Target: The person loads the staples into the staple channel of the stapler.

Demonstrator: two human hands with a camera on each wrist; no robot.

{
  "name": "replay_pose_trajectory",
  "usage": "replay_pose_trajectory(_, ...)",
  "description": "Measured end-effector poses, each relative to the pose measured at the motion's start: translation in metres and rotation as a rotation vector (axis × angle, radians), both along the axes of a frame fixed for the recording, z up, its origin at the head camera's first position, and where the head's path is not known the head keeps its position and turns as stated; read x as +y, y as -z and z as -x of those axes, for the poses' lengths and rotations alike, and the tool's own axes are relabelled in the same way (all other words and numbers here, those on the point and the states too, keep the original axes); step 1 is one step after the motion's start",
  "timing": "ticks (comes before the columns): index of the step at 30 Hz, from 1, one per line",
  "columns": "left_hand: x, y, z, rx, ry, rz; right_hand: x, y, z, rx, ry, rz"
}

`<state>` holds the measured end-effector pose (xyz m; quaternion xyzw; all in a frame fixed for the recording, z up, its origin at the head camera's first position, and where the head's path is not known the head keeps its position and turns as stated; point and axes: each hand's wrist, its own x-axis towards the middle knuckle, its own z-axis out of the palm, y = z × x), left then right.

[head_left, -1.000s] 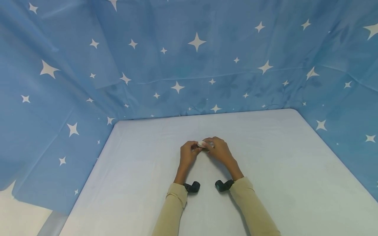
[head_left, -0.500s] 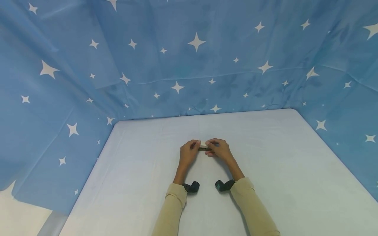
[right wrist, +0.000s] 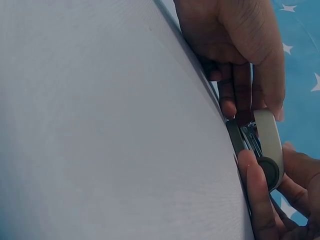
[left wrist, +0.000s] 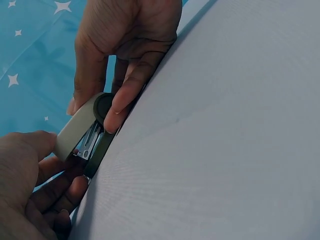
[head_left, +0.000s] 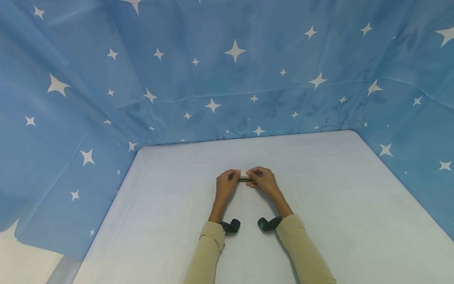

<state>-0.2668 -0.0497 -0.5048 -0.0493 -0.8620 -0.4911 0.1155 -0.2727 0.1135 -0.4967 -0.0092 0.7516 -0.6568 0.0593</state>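
Note:
A small stapler (head_left: 244, 173) with a cream top and dark green base is held between both hands, a little above or on the white table; contact is hard to tell. My left hand (head_left: 226, 185) grips its front end, thumb on the cream top and fingers by the base, as the left wrist view shows. Pinched at the round hinge is the rear end, in my right hand (head_left: 266, 182). In the left wrist view the stapler's top (left wrist: 80, 127) stands apart from its base, with the metal staple rail (left wrist: 90, 142) showing between them. Fingers partly hide the base.
A white-covered table (head_left: 170, 205) spreads around the hands. Behind it and at both sides hangs a blue curtain (head_left: 198, 79) with white stars. Small black cameras (head_left: 231, 225) sit at both wrists, beside the beige sleeves (head_left: 207, 250).
The stapler has been turned, so its dark base now faces the near side beneath the cream top. Fingers of both hands have shifted on it. The last half second shows hardly any movement.

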Motion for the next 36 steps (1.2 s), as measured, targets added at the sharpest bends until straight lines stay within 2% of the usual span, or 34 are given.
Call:
replay_pose_trajectory(5, 0.0001, -0.0003, -0.0010, 0.009, -0.001, 0.008, -0.0020, 0.0017, -0.0007, 0.003, 0.025, -0.021)
replay_pose_trajectory(20, 0.0058, -0.0032, -0.0038, 0.062, -0.019, 0.055, 0.0003, -0.0007, -0.0038, 0.038, 0.026, -0.032)
replay_pose_trajectory(25, 0.0060, -0.0001, -0.0045, 0.073, -0.033, 0.069, -0.0005, -0.0011, -0.0052, 0.041, 0.023, -0.048)
replay_pose_trajectory(36, 0.0030, 0.0043, -0.0030, 0.038, -0.010, 0.023, 0.0010, 0.0020, -0.0053, 0.041, 0.018, -0.086)
